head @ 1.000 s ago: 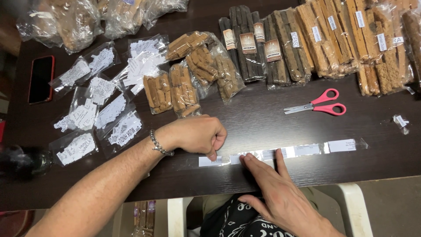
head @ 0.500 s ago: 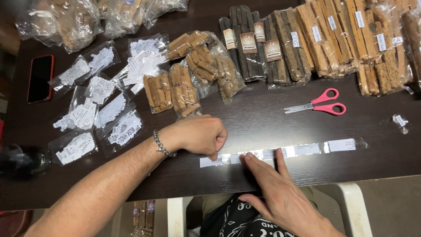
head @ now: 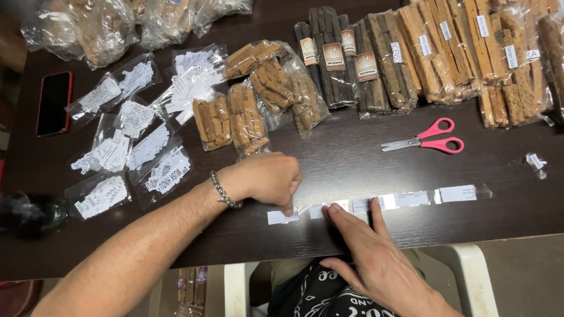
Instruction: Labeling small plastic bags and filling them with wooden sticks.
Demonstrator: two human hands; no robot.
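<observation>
Pressing label strip (head: 376,202) flat at counter (head: 329,158) front edge | L hand (head: 264,179) fisted, pinching end label | R hand (head: 367,252) open, fingertips pinning strip | best: keep tape taut, peel slow

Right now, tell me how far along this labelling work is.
Done: several clear packs of sticks at the table's far edge already carry labels. In hand: a clear strip of white labels lies along the near edge; the left hand presses its left end, and the right hand holds it flat. Left: packs of short brown sticks show no labels.
</observation>
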